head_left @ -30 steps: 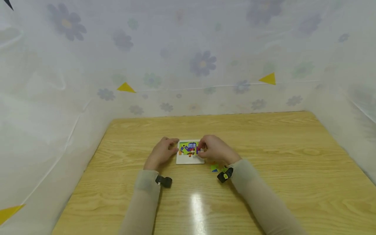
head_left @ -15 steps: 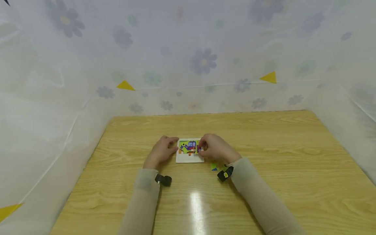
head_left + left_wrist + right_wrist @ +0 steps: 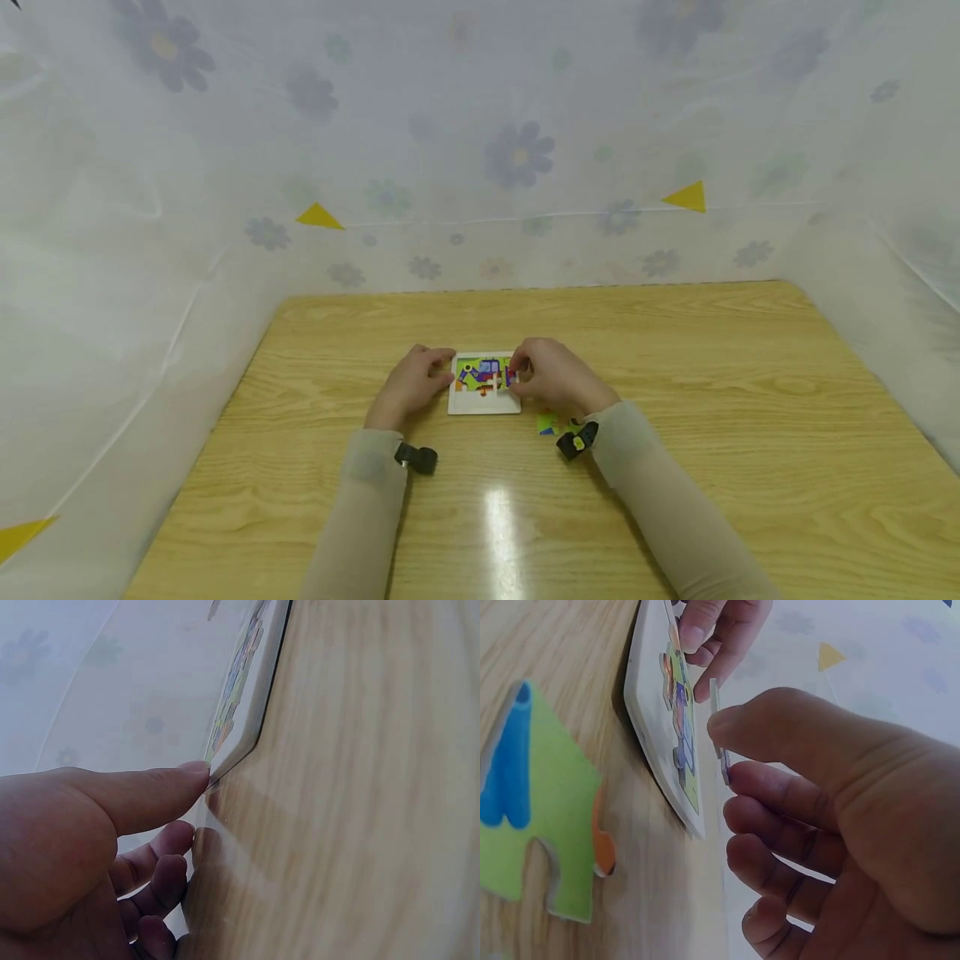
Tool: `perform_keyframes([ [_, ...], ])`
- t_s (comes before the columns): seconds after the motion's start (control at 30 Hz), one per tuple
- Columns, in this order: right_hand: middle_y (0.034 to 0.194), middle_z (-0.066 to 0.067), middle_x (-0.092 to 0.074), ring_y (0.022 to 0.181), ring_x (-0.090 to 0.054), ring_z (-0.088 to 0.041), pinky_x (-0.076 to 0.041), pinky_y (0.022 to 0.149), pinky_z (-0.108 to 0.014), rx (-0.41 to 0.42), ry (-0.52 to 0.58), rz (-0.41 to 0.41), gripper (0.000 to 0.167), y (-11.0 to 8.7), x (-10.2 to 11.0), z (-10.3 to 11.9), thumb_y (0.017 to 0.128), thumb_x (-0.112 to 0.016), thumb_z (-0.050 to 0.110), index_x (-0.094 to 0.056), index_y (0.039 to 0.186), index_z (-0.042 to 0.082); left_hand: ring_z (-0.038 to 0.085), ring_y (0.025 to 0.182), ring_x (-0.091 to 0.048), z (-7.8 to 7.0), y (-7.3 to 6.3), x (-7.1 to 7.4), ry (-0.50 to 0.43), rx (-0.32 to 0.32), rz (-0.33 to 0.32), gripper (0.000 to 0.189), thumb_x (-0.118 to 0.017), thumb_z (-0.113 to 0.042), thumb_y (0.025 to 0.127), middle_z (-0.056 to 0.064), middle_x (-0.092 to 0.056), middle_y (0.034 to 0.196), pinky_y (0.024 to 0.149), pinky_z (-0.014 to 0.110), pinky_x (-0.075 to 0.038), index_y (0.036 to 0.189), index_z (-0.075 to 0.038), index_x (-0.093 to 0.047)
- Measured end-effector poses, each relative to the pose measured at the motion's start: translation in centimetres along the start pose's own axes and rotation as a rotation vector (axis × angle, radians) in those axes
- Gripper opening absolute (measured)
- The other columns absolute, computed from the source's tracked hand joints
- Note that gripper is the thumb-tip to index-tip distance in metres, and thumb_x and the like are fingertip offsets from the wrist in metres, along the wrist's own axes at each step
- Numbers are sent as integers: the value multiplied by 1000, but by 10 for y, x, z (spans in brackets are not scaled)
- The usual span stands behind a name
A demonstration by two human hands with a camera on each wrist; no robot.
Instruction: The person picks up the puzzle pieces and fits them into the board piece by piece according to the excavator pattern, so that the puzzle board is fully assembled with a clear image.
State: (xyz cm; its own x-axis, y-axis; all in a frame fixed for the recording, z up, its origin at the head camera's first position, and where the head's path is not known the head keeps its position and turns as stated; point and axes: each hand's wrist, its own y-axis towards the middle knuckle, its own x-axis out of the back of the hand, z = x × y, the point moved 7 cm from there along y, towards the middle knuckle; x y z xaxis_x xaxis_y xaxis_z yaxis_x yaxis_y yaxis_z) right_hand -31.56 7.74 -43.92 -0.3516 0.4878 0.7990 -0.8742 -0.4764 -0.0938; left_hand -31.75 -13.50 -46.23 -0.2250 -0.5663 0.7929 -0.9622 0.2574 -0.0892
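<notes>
A white puzzle board (image 3: 483,406) lies on the table. Joined pieces (image 3: 480,373) on it show a purple digger on green, with the bare white tray along the near side. My left hand (image 3: 411,387) rests at the board's left edge; in the left wrist view its thumb (image 3: 165,791) touches the corner, other fingers loosely bent. Over the board's right part, my right hand (image 3: 561,382) pinches a thin puzzle piece (image 3: 724,766) between thumb and index finger. That piece is seen edge-on in the right wrist view, held just off the board, its printed face mostly hidden.
Loose green puzzle pieces (image 3: 547,425) lie on the table right of the board, partly under my right wrist. One loose piece (image 3: 562,817) with a blue shape shows close up. A flowered white curtain (image 3: 450,167) stands behind the wooden table (image 3: 390,321).
My right hand has shifted slightly right relative to the board, still pinching the puzzle piece. The left hand stays at the board's left edge. The head view has tilted a little.
</notes>
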Motion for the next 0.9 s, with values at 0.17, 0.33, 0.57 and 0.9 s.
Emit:
perform_keyframes([
  [0.17, 96, 3, -61, 86, -57, -16, -49, 76, -34, 4, 24, -18, 20, -2, 7, -2, 85, -77, 23, -69, 101, 15, 26, 105, -54, 1, 0, -1, 4, 8, 3, 46, -64, -25, 98, 12, -52, 123, 92, 45, -45, 143, -18, -55],
  [0.33, 94, 1, -62, 83, -55, -18, -49, 73, -36, 30, 28, -23, 18, -3, 14, -3, 85, -75, 19, -70, 101, 13, 26, 104, -54, 1, 0, -1, 4, 4, 1, 46, -63, -25, 99, 12, -52, 122, 92, 45, -45, 143, -18, -55],
  [0.57, 96, 1, -62, 85, -55, -18, -49, 76, -36, 46, 27, -4, 21, -2, 11, -2, 84, -75, 16, -70, 104, 11, 25, 103, -53, 2, 0, -1, -2, 4, 2, 46, -64, -23, 98, 12, -52, 122, 91, 46, -45, 142, -16, -55],
  [0.9, 99, 2, -61, 89, -55, -17, -48, 80, -34, 36, 23, 30, 25, -1, 0, 1, 85, -79, 20, -69, 106, 12, 25, 102, -54, -1, 0, 0, -6, -6, 7, 46, -64, -23, 98, 12, -52, 121, 90, 46, -46, 143, -16, -55],
])
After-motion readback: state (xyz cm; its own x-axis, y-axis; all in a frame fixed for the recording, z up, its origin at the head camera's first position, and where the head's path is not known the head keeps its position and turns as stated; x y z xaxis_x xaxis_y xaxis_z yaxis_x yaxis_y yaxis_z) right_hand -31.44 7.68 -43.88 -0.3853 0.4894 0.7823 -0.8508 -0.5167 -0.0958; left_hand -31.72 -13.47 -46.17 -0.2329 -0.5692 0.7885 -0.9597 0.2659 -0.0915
